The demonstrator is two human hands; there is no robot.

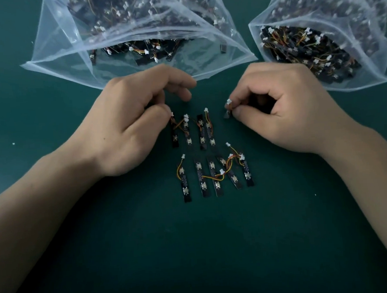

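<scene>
Small black circuit strips with round buttons, thin orange and yellow wires and white plugs lie in two rows on a dark green mat (205, 247). The upper row (192, 131) has several strips, the lower row (214, 176) several more. My left hand (127, 125) pinches the plug end of the leftmost upper strip (174, 138) between thumb and forefinger. My right hand (283, 109) pinches another strip (228, 109) by its wire and white plug, just right of the upper row; most of that strip is hidden by my fingers.
Two open clear plastic bags lie at the back. The left bag (135, 32) and the right bag (331, 42) each hold several of the same wired strips. A few white specks dot the mat, one being a speck (13, 143) at the left.
</scene>
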